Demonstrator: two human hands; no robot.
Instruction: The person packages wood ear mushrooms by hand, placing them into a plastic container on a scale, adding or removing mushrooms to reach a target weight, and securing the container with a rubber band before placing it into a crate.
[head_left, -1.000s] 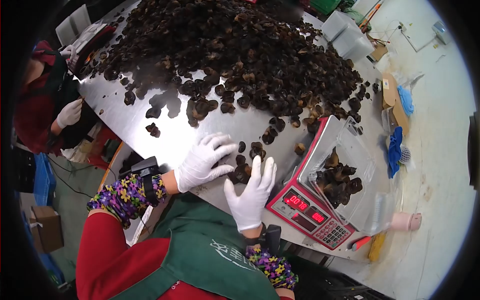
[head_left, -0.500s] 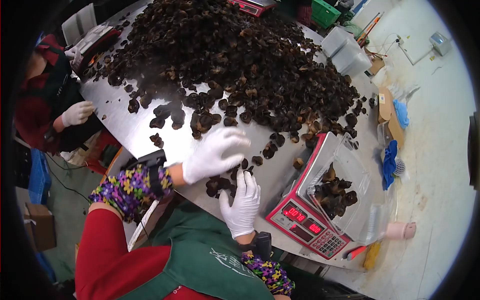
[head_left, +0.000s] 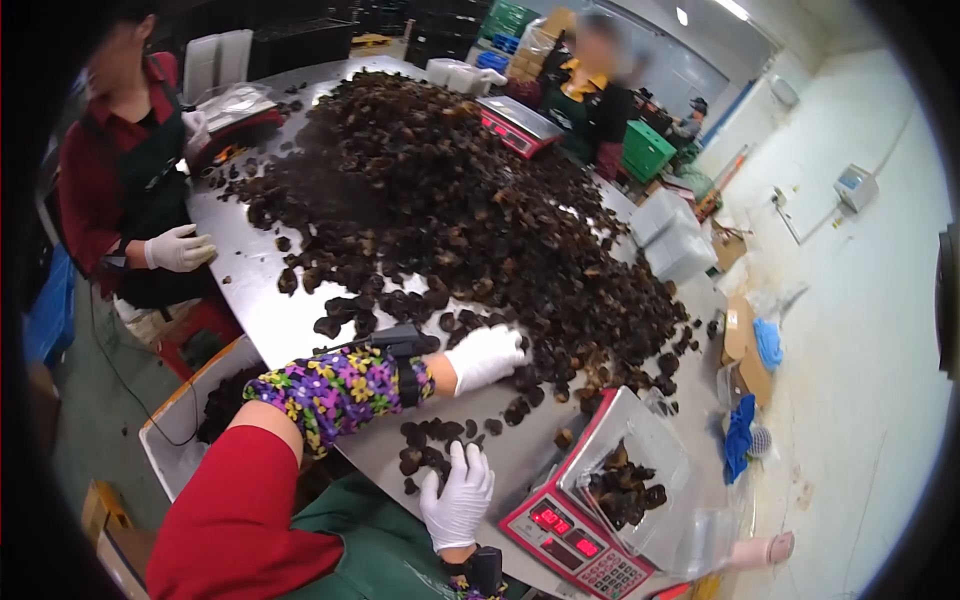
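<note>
My left hand point(head_left: 487, 358), in a white glove, reaches to the near edge of a big heap of dark wood ear mushrooms point(head_left: 470, 200). Its fingers are bent down among the pieces, and what they hold is hidden. Nearer my body, my right hand point(head_left: 458, 498), also gloved, is open with thumb and fingers apart. It lies beside a small group of wood ear mushrooms point(head_left: 425, 455). To the right stands a red scale point(head_left: 565, 545) with lit digits. A clear plastic container point(head_left: 665, 480) sits on it, holding several wood ear mushrooms point(head_left: 625, 485).
The steel table point(head_left: 260, 315) carries the heap. A co-worker's gloved hand point(head_left: 180, 248) is at its left edge. Another scale point(head_left: 520, 125) stands at the back, with a second person behind it. Stacked clear containers point(head_left: 670, 235) and a pink cup point(head_left: 765, 550) line the right side.
My left hand has moved forward, away from my right hand, to the heap's edge. My right hand stays by the small group. The head view has tilted up, showing more background.
</note>
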